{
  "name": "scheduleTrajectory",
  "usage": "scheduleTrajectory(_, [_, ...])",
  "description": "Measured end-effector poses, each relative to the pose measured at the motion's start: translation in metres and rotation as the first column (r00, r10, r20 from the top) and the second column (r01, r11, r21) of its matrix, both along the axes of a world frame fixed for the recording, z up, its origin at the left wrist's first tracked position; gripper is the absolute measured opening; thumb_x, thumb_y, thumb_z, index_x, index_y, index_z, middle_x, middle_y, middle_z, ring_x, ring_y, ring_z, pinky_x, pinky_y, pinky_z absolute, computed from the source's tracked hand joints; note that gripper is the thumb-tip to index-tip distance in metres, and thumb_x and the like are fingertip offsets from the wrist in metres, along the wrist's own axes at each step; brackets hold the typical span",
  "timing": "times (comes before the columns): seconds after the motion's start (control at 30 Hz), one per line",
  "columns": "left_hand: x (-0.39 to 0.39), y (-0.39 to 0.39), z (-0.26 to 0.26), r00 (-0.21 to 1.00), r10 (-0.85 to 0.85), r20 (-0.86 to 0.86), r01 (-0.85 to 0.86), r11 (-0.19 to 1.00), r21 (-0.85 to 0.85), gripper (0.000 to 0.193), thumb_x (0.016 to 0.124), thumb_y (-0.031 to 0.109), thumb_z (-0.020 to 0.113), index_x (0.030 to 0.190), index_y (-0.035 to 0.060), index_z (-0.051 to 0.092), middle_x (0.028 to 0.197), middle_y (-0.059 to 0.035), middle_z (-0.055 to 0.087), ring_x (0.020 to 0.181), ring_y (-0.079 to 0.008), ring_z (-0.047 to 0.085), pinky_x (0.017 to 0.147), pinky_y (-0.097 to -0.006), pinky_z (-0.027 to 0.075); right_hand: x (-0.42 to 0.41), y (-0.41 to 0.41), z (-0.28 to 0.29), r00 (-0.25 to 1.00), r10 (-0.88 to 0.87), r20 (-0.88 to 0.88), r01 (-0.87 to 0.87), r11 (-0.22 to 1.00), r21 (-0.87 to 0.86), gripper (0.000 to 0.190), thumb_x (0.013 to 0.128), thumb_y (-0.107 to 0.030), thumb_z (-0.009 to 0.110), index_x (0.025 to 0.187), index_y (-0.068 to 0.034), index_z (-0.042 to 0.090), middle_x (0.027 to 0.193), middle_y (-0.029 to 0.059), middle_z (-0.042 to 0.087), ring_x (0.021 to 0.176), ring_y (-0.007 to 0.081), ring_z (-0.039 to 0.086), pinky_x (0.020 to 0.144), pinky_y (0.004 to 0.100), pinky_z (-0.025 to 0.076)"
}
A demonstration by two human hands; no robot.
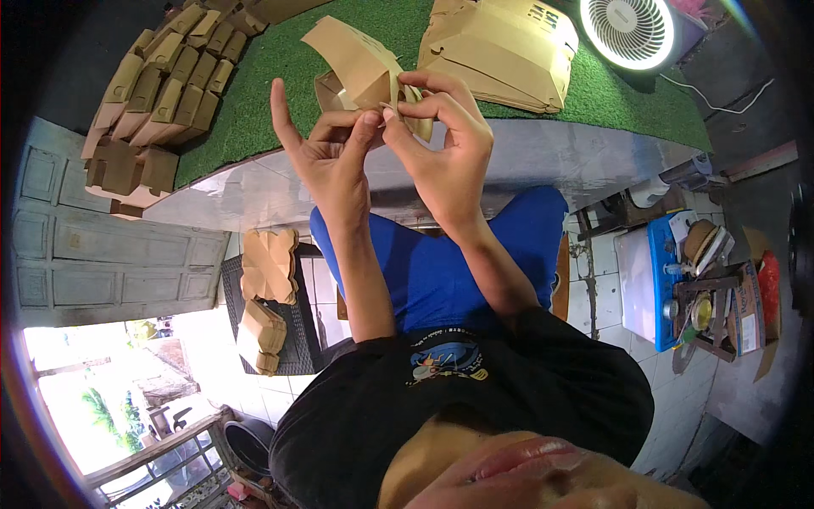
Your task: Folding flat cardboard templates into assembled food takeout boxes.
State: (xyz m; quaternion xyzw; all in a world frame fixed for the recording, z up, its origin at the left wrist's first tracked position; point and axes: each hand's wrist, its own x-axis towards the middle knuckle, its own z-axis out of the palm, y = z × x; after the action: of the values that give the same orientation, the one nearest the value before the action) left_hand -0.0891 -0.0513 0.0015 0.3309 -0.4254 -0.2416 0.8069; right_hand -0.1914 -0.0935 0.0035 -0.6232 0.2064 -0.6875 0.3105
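Observation:
A partly folded brown cardboard box (362, 60) stands tilted over the green mat (254, 95), its lid panel raised. My left hand (334, 149) pinches the box's near edge between thumb and fingers, with one finger sticking up. My right hand (445, 130) grips a side flap at the near right corner, its thumb close to my left thumb. Flat, unfolded box blanks (499, 54) lie stacked to the right of the box. Fingers hide part of the corner between the hands.
Folded boxes (168, 83) are piled at the mat's left. A lit round fan (626, 28) stands at the back right, its white cable (718, 109) trailing right. More cardboard blanks (270, 264) lie on a dark woven stool (305, 331). A blue-lidded plastic bin (642, 280) stands at right.

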Motion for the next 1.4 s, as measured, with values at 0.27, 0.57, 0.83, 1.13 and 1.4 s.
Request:
scheduleTrajectory(0.27, [0.000, 0.001, -0.001, 0.999, 0.042, 0.016, -0.043, 0.998, 0.040, 0.095, 0.083, -0.009, 0.071, 0.154, 0.0044, 0.010, 0.085, -0.0133, 0.070, 0.077, -0.0143, 0.068, 0.070, -0.0263, 0.058, 0.002, 0.006, 0.001, 0.999, 0.024, 0.024, -0.025, 0.999, 0.046, 0.011, 0.075, 0.002, 0.076, 0.081, 0.004, 0.066, 0.111, 0.0155, 0.064, 0.100, 0.0208, 0.062, 0.087, 0.0313, 0.047])
scheduleTrajectory(0.57, [-0.002, 0.002, 0.000, 0.995, 0.071, 0.068, -0.076, 0.995, 0.072, 0.096, 0.085, -0.009, 0.069, 0.155, 0.0091, 0.007, 0.087, -0.0134, 0.070, 0.078, -0.0130, 0.067, 0.073, -0.0256, 0.056, -0.003, -0.002, 0.003, 0.995, -0.064, -0.075, 0.057, 0.994, -0.097, 0.016, 0.069, -0.002, 0.076, 0.076, 0.001, 0.062, 0.101, 0.0147, 0.062, 0.086, 0.0303, 0.062, 0.072, 0.0369, 0.050])
scheduleTrajectory(0.83, [0.004, 0.007, 0.002, 0.994, -0.026, 0.102, 0.022, 0.999, 0.042, 0.098, 0.086, -0.011, 0.066, 0.156, 0.0143, 0.004, 0.091, -0.0136, 0.066, 0.078, -0.0141, 0.066, 0.072, -0.0269, 0.056, -0.009, -0.003, 0.006, 0.992, -0.017, -0.121, 0.003, 0.994, -0.108, 0.015, 0.070, -0.003, 0.077, 0.077, 0.001, 0.064, 0.103, 0.0147, 0.062, 0.089, 0.0279, 0.064, 0.074, 0.0358, 0.053])
scheduleTrajectory(1.13, [0.009, 0.004, 0.000, 0.981, -0.158, -0.110, 0.163, 0.986, 0.039, 0.098, 0.083, -0.013, 0.067, 0.155, 0.0136, 0.007, 0.092, -0.0144, 0.063, 0.081, -0.0189, 0.067, 0.069, -0.0294, 0.057, -0.006, 0.006, 0.010, 0.995, 0.097, -0.014, -0.096, 0.994, 0.061, 0.014, 0.075, 0.000, 0.075, 0.077, 0.004, 0.062, 0.107, 0.0142, 0.064, 0.094, 0.0202, 0.062, 0.084, 0.0306, 0.047])
scheduleTrajectory(1.4, [0.012, 0.004, -0.004, 0.973, -0.202, -0.110, 0.203, 0.979, -0.004, 0.101, 0.081, -0.013, 0.069, 0.155, 0.0139, 0.006, 0.089, -0.0122, 0.063, 0.080, -0.0174, 0.067, 0.073, -0.0287, 0.057, -0.007, 0.002, 0.006, 0.995, 0.008, -0.104, -0.017, 0.996, -0.084, 0.016, 0.070, -0.002, 0.075, 0.078, 0.002, 0.063, 0.104, 0.0156, 0.062, 0.090, 0.0282, 0.064, 0.075, 0.0354, 0.053])
